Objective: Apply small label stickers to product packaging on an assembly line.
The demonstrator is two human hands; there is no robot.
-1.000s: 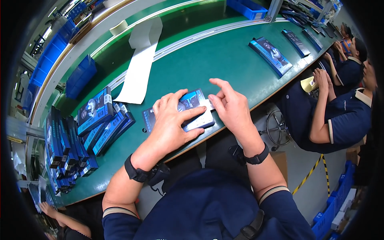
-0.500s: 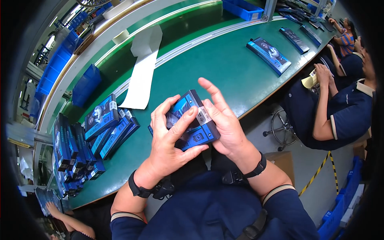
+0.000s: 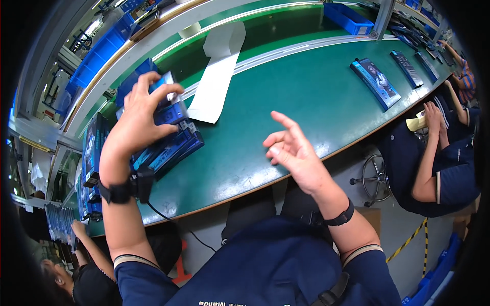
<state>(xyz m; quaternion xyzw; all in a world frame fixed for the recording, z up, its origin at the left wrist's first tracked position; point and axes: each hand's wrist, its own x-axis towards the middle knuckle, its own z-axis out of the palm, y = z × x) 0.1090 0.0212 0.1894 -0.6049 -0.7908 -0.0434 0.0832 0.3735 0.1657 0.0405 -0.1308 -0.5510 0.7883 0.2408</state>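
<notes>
My left hand (image 3: 137, 115) is over the stack at the left, its thumb and fingers around a blue-and-black flat box (image 3: 172, 113). That box is slightly blurred and partly hidden by the hand. Beneath it lie more boxes of the same kind (image 3: 171, 153), loosely piled at a slant. My right hand (image 3: 296, 155) hovers empty over the table's near edge, its index finger stretched out and the other fingers loosely bent.
Several boxes (image 3: 93, 150) stand stacked further left. Across the green table (image 3: 245, 148) lie a white paper strip (image 3: 212, 89) and three boxes at the right, one (image 3: 376, 84) nearest. A blue bin (image 3: 348, 19) sits behind. Co-workers sit right and lower left.
Both hands held the box in front of me before. Now my left hand has carried it left to the pile, while my right hand has let go. The view has shifted left.
</notes>
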